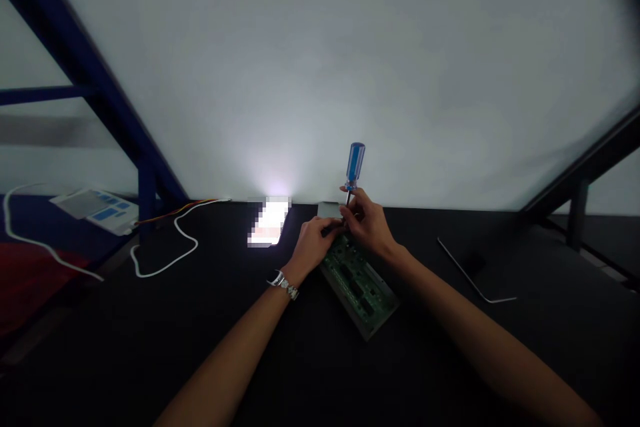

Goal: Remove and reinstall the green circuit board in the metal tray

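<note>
The board [360,283] lies on the tabletop [325,380] under and on the near side of both hands, its long axis slanting from the far edge toward the near right corner. Both hands meet over the board's far end, so neither is clearly nearer; its near end is uncovered.

The right hand [370,217] has thumb and fingers closed around the shaft of the screwdriver [355,163], just below the handle. The screwdriver stands nearly upright, handle up; its tip is hidden. The left hand [313,240] has its fingers bent in beside that shaft; whether they grip anything cannot be told.

A bright, blurred-out panel [270,221] lies left of the left hand, near the far edge, and a bent rod [464,273] lies toward the right edge.
</note>
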The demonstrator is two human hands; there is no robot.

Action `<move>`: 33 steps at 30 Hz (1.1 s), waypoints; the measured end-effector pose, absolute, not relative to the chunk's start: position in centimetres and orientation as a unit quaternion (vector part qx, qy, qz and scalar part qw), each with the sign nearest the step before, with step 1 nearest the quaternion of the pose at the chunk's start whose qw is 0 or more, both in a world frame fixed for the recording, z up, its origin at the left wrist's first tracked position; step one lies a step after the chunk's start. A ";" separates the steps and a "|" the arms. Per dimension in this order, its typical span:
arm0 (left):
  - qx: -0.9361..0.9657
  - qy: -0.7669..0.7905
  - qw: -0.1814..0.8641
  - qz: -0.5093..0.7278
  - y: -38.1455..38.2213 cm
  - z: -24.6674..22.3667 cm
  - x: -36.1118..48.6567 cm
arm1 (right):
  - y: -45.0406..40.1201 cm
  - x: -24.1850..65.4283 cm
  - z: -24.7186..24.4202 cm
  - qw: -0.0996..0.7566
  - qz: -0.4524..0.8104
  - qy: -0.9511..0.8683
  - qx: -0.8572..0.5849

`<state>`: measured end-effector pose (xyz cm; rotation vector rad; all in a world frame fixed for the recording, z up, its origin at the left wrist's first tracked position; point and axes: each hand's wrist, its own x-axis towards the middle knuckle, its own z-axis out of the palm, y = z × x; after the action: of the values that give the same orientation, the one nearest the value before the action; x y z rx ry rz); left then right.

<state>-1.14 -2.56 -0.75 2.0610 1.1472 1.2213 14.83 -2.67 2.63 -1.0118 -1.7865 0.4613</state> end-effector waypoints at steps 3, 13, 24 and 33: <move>0.758 0.425 0.230 0.439 -2.5 -0.9 -1.2 | -2.6 14.8 2.5 0.496 0.200 -0.738 -0.411; 0.767 0.437 0.205 0.422 -2.6 -1.2 -1.2 | -2.8 15.2 3.0 0.478 0.240 -0.740 -0.407; 0.792 0.433 0.162 0.400 -2.9 -1.2 -0.5 | -3.0 14.4 4.2 0.598 0.224 -0.625 -0.449; 0.786 0.423 0.177 0.414 -3.1 -1.1 -0.5 | -3.0 13.6 4.8 0.606 0.212 -0.611 -0.463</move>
<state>-0.55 -3.06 -1.13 2.2239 1.1983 1.1722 13.57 -3.03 4.82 -1.0696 -1.4141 0.4902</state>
